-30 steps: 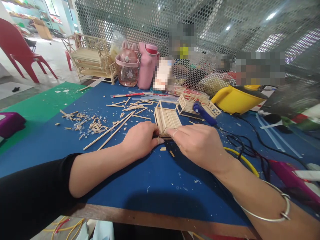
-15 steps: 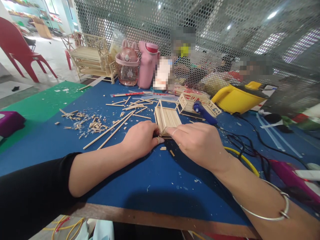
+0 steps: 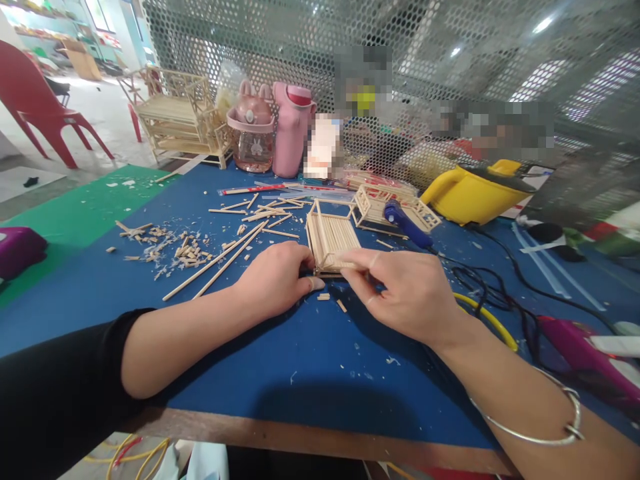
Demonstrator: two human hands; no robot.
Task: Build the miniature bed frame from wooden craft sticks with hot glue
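Note:
A small model built of thin wooden sticks (image 3: 336,233), with a slatted top and a raised frame at its back, rests on the blue tabletop. Gripping its near left corner is my left hand (image 3: 277,277), thumb low and fingers at the side. My right hand (image 3: 407,287) is over the near edge, thumb and forefinger pinched on what looks like a short wooden stick; the fingers partly hide it. Beyond stands a second stick model (image 3: 367,207), with a blue glue gun (image 3: 407,225) lying against it. A few cut stick pieces (image 3: 324,297) lie just in front.
Loose sticks (image 3: 225,260) and a pile of offcuts (image 3: 190,250) lie left. At the back are a pink bottle (image 3: 290,130), a rabbit-eared jug (image 3: 253,130) and a yellow pot (image 3: 475,193). Black cables (image 3: 493,280) run along the right, near a purple tool (image 3: 585,353).
My right hand has lifted slightly off the slatted top, and its thumb now shows apart from the curled fingers. My left hand keeps its hold on the model. The view has shifted a little.

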